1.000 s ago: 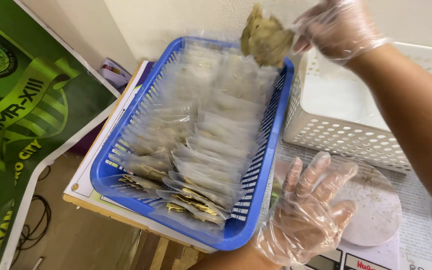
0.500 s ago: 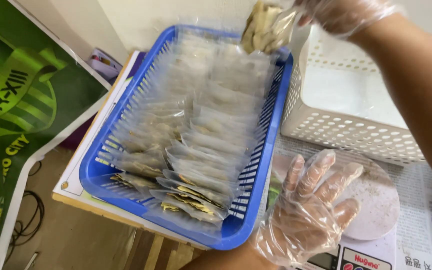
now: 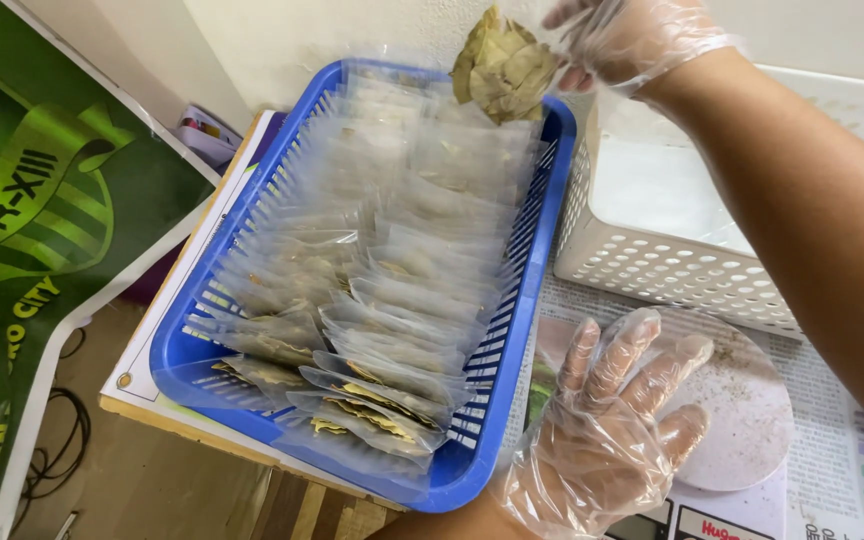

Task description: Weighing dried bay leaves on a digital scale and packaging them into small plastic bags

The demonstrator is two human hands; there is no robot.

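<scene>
Your right hand (image 3: 642,35), in a thin clear glove, is raised above the far end of the blue basket (image 3: 512,330), and its fingers are closed together on the top edge of a clear packet of dried leaves (image 3: 504,68). The packet hangs down from those fingers, so its long axis is close to vertical and its lower end points toward the basket, just over the far right corner of the basket. Inside the basket you have many clear packets (image 3: 382,280) of the same kind, lying in overlapping rows that run along the length of the basket from the far end to the near end. Your left hand (image 3: 602,430), also gloved, is just beside the near right corner of the basket; its fingers are spread apart and hold nothing, and they rest partly on a round white plate (image 3: 752,420) dusted with crumbs. To the right of the basket, at its far end, stands a white perforated basket (image 3: 672,260). Of the two hands, the right one is much nearer to the hanging packet, because it grips it; the left one is well apart from it, at the opposite end of the basket.
</scene>
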